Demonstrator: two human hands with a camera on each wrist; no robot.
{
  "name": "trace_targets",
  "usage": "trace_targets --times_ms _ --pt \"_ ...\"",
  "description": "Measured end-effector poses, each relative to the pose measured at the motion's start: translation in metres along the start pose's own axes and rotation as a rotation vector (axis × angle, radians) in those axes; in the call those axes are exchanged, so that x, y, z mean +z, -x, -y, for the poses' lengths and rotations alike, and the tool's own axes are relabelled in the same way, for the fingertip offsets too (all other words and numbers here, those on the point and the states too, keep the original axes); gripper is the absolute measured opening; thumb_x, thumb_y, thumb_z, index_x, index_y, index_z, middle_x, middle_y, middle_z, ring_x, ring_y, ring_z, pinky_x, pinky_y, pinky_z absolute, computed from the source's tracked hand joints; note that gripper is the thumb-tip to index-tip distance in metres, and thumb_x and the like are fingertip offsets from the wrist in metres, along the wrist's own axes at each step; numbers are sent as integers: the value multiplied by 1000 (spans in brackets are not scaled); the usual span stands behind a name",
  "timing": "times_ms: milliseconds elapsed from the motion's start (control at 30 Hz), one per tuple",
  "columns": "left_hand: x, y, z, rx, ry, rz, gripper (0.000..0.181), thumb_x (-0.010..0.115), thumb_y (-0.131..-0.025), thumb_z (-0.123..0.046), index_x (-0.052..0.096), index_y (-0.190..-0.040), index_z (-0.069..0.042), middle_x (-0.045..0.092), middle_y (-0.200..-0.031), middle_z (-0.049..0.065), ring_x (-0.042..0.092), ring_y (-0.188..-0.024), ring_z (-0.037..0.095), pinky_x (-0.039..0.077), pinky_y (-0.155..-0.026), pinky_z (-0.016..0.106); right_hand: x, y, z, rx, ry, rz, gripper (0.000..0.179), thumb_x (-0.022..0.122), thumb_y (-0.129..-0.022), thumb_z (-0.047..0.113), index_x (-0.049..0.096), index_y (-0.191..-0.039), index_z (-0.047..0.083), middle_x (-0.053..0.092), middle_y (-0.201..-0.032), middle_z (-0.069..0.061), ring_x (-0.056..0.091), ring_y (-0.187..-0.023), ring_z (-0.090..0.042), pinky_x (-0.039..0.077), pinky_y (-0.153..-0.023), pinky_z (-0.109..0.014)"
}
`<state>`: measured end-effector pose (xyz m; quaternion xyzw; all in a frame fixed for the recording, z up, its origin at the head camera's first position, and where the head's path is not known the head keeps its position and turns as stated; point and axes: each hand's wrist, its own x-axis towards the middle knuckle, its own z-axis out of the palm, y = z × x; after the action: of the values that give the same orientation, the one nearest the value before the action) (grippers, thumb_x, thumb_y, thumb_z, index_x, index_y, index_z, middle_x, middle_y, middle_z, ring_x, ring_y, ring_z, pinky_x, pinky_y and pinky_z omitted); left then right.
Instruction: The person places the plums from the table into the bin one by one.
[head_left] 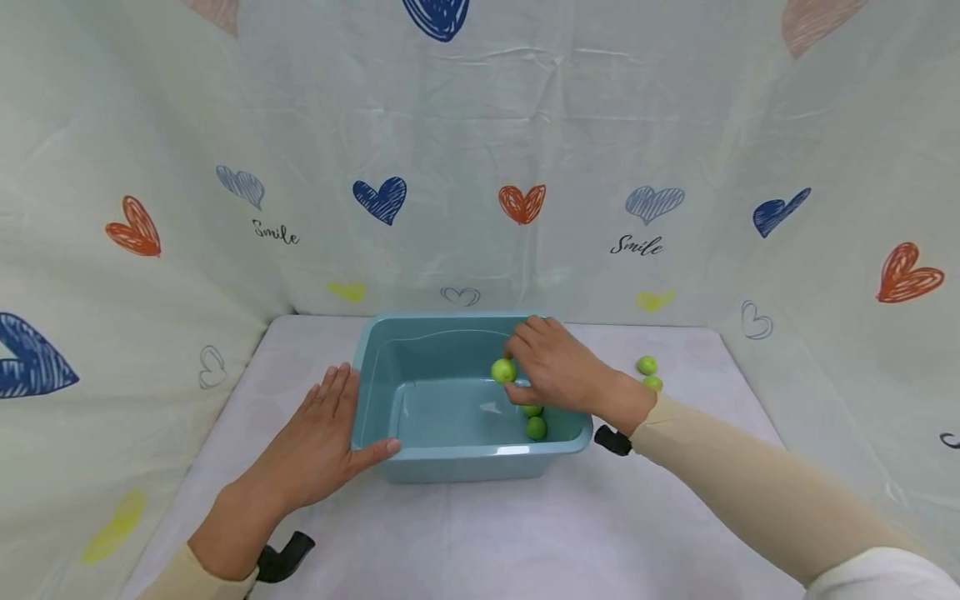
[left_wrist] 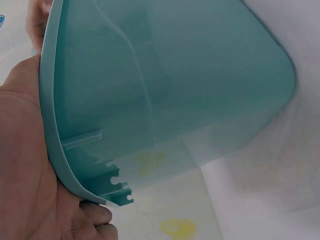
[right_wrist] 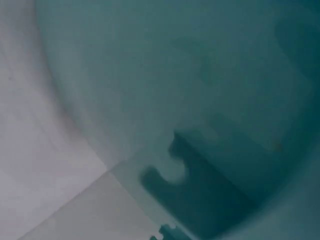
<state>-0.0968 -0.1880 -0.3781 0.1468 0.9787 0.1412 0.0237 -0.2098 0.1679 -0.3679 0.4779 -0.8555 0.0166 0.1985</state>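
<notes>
A light-blue plastic basin [head_left: 450, 468] stands on the table. My right hand [head_left: 558, 367] reaches over its right side and pinches a small round green fruit [head_left: 503, 371] between thumb and fingers, above the basin floor. Beneath that hand, green fruits [head_left: 536, 428] lie inside at the right, partly hidden by it. My left hand [head_left: 318, 446] rests on the left rim, fingers straight and thumb laid across the front corner. From the left wrist view, this hand [left_wrist: 30, 150] lies along the rim of the basin [left_wrist: 175, 90]. Only the basin's blurred outer wall [right_wrist: 125, 90] fills the right wrist view.
Two more green fruits [head_left: 647, 365] lie on the white-covered table [head_left: 480, 542] to the right of the basin, beside my right wrist. A pale curtain [head_left: 465, 125] printed with hearts hangs behind the table and along both sides.
</notes>
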Motion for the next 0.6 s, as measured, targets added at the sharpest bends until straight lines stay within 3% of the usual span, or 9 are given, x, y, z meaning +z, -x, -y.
trace_targets --times_ms 233,600 --pt "2 0 0 -11 2 5 119 54 -96 -78 16 -162 14 16 -171 34 15 -159 52 23 -125 69 24 -9 14 -95 13 61 33 72 -94 43 64 -99 11 60 -94 -1 48 -86 -19 38 -72 -32" --pt "3 0 1 -17 -5 2 120 53 -95 -80 16 -163 13 17 -171 34 16 -159 53 23 -125 69 42 -8 17 -109 55 75 34 67 -97 46 63 -97 13 59 -91 0 49 -84 -19 38 -72 -32"
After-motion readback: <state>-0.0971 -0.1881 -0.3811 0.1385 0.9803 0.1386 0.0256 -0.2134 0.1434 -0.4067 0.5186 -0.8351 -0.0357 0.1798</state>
